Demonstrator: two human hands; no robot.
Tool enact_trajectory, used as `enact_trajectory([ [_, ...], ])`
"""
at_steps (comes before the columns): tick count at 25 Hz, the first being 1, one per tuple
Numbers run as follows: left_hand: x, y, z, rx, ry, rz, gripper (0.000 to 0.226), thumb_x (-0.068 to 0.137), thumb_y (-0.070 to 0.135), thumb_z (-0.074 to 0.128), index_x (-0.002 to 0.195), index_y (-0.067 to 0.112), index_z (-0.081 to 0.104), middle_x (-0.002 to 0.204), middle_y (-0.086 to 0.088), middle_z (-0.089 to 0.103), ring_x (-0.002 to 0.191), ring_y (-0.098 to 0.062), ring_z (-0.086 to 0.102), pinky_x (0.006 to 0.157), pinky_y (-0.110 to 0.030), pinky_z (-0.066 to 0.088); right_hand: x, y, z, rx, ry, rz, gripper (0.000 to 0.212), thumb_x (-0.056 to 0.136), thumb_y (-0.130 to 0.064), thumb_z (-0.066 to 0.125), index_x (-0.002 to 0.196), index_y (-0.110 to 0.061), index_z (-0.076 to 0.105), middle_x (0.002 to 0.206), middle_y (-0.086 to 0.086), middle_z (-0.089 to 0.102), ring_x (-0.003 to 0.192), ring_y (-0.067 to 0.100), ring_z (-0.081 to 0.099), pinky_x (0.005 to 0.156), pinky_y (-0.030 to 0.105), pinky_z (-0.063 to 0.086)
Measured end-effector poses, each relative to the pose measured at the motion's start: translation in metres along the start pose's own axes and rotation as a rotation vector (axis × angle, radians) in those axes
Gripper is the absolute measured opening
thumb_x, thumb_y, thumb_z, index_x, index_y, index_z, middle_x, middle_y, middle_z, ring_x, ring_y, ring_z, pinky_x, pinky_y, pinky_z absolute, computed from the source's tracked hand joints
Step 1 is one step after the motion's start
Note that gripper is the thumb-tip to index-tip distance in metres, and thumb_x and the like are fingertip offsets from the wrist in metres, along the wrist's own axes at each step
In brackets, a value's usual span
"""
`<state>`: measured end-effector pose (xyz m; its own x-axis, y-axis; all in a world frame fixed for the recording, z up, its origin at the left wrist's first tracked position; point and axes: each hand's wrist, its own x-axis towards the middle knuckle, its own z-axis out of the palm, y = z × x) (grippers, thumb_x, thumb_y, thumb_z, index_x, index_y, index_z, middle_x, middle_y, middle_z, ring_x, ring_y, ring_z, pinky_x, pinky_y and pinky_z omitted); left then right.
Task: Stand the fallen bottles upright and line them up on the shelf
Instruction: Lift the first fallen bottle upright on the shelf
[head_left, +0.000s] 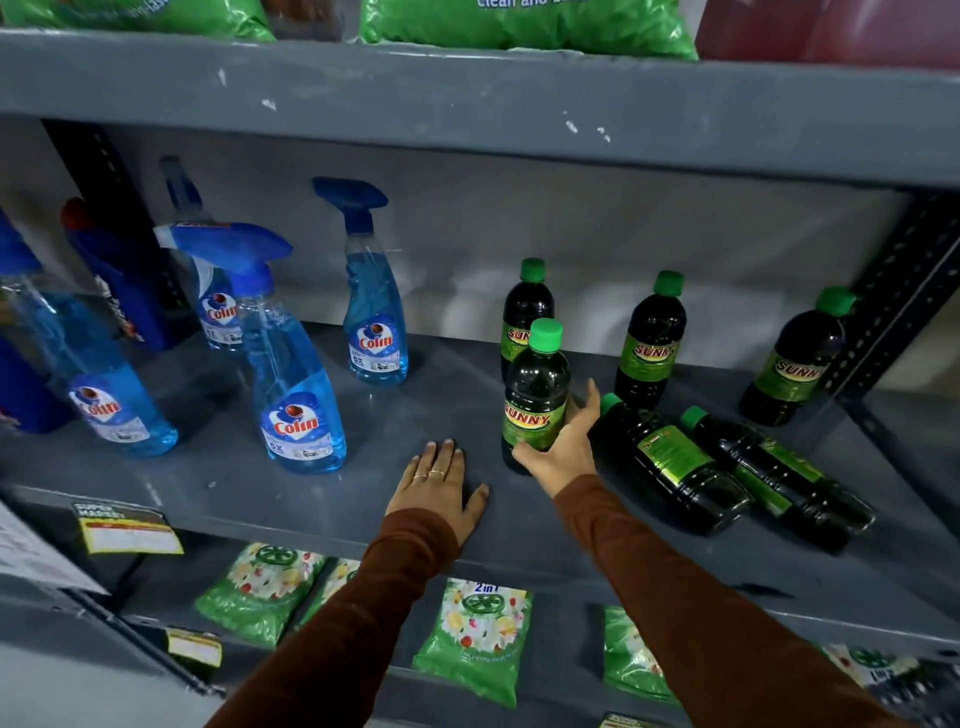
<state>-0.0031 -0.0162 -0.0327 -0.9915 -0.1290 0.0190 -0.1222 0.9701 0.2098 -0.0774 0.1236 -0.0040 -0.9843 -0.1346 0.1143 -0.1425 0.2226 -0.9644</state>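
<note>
Dark Sunny bottles with green caps stand on the grey shelf (363, 426). My right hand (563, 452) grips one upright bottle (535, 389) near its base. Directly behind it stands another bottle (524, 306), and two more stand further right (652, 343) (797, 358). Two bottles lie on their sides to the right of my hand, caps pointing back-left: one (670, 462) close by, the other (779, 478) beside it. My left hand (441, 488) rests flat on the shelf, fingers apart, holding nothing.
Several blue Colin spray bottles (296, 374) and a dark blue bottle (124, 280) stand on the shelf's left half. Green pouches (475, 639) lie on the shelf below and above. A black upright post (893, 296) bounds the right end. Price tags (124, 527) hang on the front edge.
</note>
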Motion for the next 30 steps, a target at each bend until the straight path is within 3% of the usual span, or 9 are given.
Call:
enact_trajectory([
  [2,-0.013,-0.006,-0.001,-0.047,0.075,0.030,0.074,0.088,0.059,0.011,0.142,0.012,0.029,0.153,-0.004,0.029,0.143,-0.019,0.021,0.118,-0.032,0.014,0.001,0.003,-0.003,-0.028,-0.011,0.038,0.109,0.058,-0.001,0.082,0.139,-0.010,0.010,0.134,0.006,0.038,0.122,0.018,0.043,0.101,0.027,0.033],
  [5,-0.038,-0.017,0.002,0.035,0.128,0.085,0.087,0.086,0.065,-0.003,0.120,0.015,0.060,0.127,-0.001,0.063,0.121,-0.017,0.055,0.102,-0.034,0.044,0.002,0.004,-0.014,-0.186,-0.094,0.098,0.070,0.055,-0.018,0.086,0.114,-0.014,0.048,0.117,0.009,0.061,0.106,0.020,0.058,0.091,0.028,0.044],
  [9,-0.048,-0.022,-0.002,0.174,-0.001,0.110,0.091,0.085,0.067,-0.003,0.107,0.016,0.069,0.111,0.002,0.071,0.104,-0.014,0.067,0.079,-0.033,0.057,-0.008,0.003,-0.019,-0.182,-0.190,0.104,0.057,0.050,-0.025,0.086,0.098,-0.027,0.055,0.110,0.006,0.069,0.101,0.020,0.064,0.095,0.044,0.050],
  [11,-0.049,-0.022,-0.006,0.245,-0.043,0.129,0.103,0.077,0.076,-0.007,0.115,0.011,0.063,0.120,-0.005,0.067,0.112,-0.019,0.062,0.087,-0.036,0.054,-0.017,0.000,-0.018,-0.170,-0.207,0.086,0.056,0.050,-0.022,0.087,0.095,-0.028,0.055,0.110,0.007,0.069,0.100,0.020,0.065,0.095,0.045,0.051],
  [13,-0.047,-0.020,-0.007,0.220,-0.106,0.164,0.123,0.058,0.086,-0.014,0.137,0.007,0.038,0.145,-0.011,0.041,0.135,-0.024,0.038,0.111,-0.038,0.033,-0.027,0.000,-0.016,-0.167,-0.214,0.079,0.057,0.045,-0.028,0.088,0.091,-0.032,0.054,0.110,0.006,0.070,0.100,0.020,0.065,0.094,0.044,0.051],
  [16,-0.050,-0.015,-0.010,0.194,-0.136,0.154,0.141,0.034,0.089,-0.025,0.146,0.011,0.008,0.157,-0.007,0.009,0.145,-0.021,0.009,0.119,-0.034,0.006,-0.039,0.006,-0.015,-0.154,-0.235,0.085,0.064,0.032,-0.046,0.084,0.088,-0.037,0.054,0.107,0.001,0.071,0.099,0.016,0.066,0.093,0.042,0.052],
  [26,-0.049,-0.015,-0.008,0.165,-0.141,0.135,0.144,0.032,0.093,-0.019,0.146,0.010,0.006,0.158,-0.008,0.006,0.146,-0.020,0.005,0.119,-0.035,0.005,-0.070,0.010,-0.013,-0.107,-0.321,0.099,0.081,0.041,-0.034,0.088,0.114,-0.023,0.055,0.114,0.001,0.068,0.103,0.013,0.063,0.096,0.040,0.051],
  [28,-0.049,-0.016,-0.008,0.167,-0.139,0.133,0.143,0.032,0.093,-0.018,0.146,0.010,0.006,0.158,-0.007,0.006,0.146,-0.019,0.005,0.119,-0.034,0.004,-0.076,0.010,-0.013,-0.107,-0.358,0.111,0.091,0.041,-0.039,0.088,0.122,-0.026,0.048,0.123,0.002,0.063,0.111,0.016,0.059,0.100,0.044,0.048],
  [30,-0.050,-0.015,-0.008,0.167,-0.134,0.134,0.143,0.032,0.093,-0.019,0.146,0.010,0.005,0.158,-0.007,0.005,0.146,-0.019,0.004,0.119,-0.034,0.004,-0.075,0.008,-0.024,-0.228,-0.396,0.071,0.109,0.047,-0.042,0.086,0.138,-0.029,0.027,0.143,0.002,0.045,0.130,0.021,0.042,0.110,0.045,0.035],
])
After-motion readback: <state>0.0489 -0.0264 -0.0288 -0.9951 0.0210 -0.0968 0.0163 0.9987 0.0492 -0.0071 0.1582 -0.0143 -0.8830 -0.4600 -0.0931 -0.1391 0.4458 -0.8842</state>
